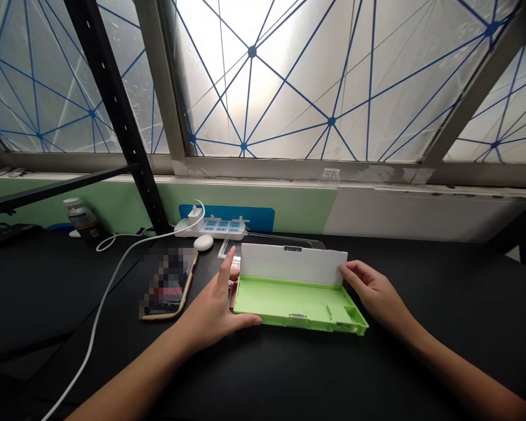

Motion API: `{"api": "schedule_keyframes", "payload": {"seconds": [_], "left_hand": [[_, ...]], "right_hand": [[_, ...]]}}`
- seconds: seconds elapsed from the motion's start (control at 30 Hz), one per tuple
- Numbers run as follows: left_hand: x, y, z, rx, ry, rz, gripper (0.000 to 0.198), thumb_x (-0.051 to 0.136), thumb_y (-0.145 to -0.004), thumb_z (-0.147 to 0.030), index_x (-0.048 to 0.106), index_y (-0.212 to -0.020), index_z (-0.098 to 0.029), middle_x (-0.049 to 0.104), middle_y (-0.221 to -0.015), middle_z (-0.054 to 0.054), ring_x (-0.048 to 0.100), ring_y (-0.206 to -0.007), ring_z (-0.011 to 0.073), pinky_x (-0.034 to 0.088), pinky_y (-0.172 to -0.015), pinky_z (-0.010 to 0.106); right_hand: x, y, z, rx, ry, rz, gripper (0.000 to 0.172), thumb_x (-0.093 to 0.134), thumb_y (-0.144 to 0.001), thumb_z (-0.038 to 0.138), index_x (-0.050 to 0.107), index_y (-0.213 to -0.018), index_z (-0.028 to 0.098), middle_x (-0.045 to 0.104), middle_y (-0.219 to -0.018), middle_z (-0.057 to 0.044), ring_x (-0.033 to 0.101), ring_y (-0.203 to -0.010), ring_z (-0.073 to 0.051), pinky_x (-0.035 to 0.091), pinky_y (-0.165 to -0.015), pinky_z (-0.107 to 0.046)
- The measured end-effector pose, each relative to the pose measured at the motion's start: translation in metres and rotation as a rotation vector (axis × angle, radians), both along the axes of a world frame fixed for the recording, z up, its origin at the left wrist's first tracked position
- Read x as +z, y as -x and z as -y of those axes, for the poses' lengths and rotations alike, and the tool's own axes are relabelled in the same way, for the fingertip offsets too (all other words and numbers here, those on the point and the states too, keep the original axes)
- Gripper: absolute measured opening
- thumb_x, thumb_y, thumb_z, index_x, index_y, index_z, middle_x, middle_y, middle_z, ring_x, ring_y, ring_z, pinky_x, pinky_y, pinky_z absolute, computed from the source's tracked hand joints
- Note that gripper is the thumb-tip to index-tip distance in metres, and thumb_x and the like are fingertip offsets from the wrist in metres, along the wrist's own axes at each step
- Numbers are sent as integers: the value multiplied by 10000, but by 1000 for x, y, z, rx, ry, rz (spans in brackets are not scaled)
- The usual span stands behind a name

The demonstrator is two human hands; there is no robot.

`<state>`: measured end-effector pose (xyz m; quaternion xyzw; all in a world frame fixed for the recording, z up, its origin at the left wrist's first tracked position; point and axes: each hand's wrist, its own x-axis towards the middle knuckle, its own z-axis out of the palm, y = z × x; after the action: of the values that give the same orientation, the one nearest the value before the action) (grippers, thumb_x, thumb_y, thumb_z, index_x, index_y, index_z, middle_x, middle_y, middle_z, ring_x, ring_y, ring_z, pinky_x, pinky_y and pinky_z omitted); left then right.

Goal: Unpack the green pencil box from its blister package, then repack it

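A light green pencil case (284,299) is tilted up on the black table, its white lid (289,263) raised at the back. Inside are a long tray and small compartments at the right end; no pens show in it. My left hand (217,304) grips the left end, thumb along the front edge and index finger pointing up; its other fingers are partly hidden. At the lid's right edge, my right hand (374,290) pinches it between thumb and fingers. A pinkish item (234,266) lies partly hidden behind my left hand.
A phone (170,286) lies left of the case. Behind it are a white earbud case (203,242) and a power strip (219,228) with a charger. A white cable (100,316) runs across the left side. A bottle (85,222) stands near a black metal post (127,128).
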<state>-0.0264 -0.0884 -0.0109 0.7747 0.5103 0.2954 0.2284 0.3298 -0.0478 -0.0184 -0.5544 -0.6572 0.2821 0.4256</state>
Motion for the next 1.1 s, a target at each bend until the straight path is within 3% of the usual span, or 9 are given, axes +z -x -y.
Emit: {"api": "schedule_keyframes", "payload": {"seconds": [0.13, 0.23, 0.4, 0.5, 0.57, 0.67, 0.87, 1.1], "left_hand": [[2, 2, -1, 81, -3, -9, 1152, 730, -806, -577, -57, -1591, -276, 631, -1282, 159, 632, -1183, 336, 493, -965, 462], [2, 2, -2, 129, 25, -5, 1036, 651, -856, -609, -1, -1588, -272, 646, -1246, 135, 656, -1129, 317, 474, -975, 470], [3, 1, -5, 174, 57, -7, 850, 583, -889, -626, 187, -1543, -254, 657, -1257, 120, 656, -1125, 309, 468, -971, 450], [4, -1, -4, 167, 66, -27, 805, 582, -880, -637, 270, -1508, -241, 661, -1277, 119, 663, -1116, 312, 484, -949, 430], [6, -1, -3, 151, 73, -37, 765, 555, -899, -630, 292, -1497, -233, 656, -1293, 122, 658, -1124, 312, 484, -952, 428], [9, -1, -1, 85, 77, -41, 660, 479, -956, -586, 322, -1488, -229, 641, -1323, 121, 635, -1167, 302, 474, -980, 425], [12, -6, -1, -38, 21, -92, 404, 551, -950, -473, 557, -1276, -235, 650, -1275, 105, 613, -1176, 309, 476, -987, 404], [4, -6, -1, 14, 50, -72, 746, 627, -902, -465, 290, -1514, -207, 554, -1418, 153, 540, -1292, 331, 430, -1066, 449]], "right_hand": [[0, -6, 4, -104, -99, 66, 332, 594, -906, 576, 614, -977, 252, 709, -862, -43, 689, -816, -250, 562, -733, -364], [5, -8, 13, -97, -180, 166, 290, 548, -940, 546, 619, -961, 265, 698, -891, -40, 680, -812, -244, 553, -710, -361], [10, 0, 27, 180, -424, 414, 231, 554, -956, 450, 620, -1113, 294, 685, -1081, -73, 668, -976, -266, 566, -819, -398], [7, 5, 30, 274, -529, 564, 418, 723, -846, 457, 583, -1206, 298, 675, -1152, -101, 653, -1010, -299, 566, -831, -441], [6, 4, 30, 271, -560, 600, 436, 744, -834, 415, 568, -1216, 301, 680, -1141, -101, 654, -996, -299, 566, -819, -443], [4, 1, 29, 224, -525, 525, 334, 676, -888, 356, 560, -1195, 300, 682, -1104, -83, 664, -1000, -274, 573, -818, -401], [6, 1, 22, 58, -365, 439, 327, 619, -920, 472, 547, -1174, 279, 663, -1082, -67, 673, -949, -259, 560, -784, -366], [13, 9, 8, 119, -327, 401, 263, 549, -959, 462, 599, -1151, 290, 617, -1061, -54, 642, -955, -244, 533, -799, -356]]}}
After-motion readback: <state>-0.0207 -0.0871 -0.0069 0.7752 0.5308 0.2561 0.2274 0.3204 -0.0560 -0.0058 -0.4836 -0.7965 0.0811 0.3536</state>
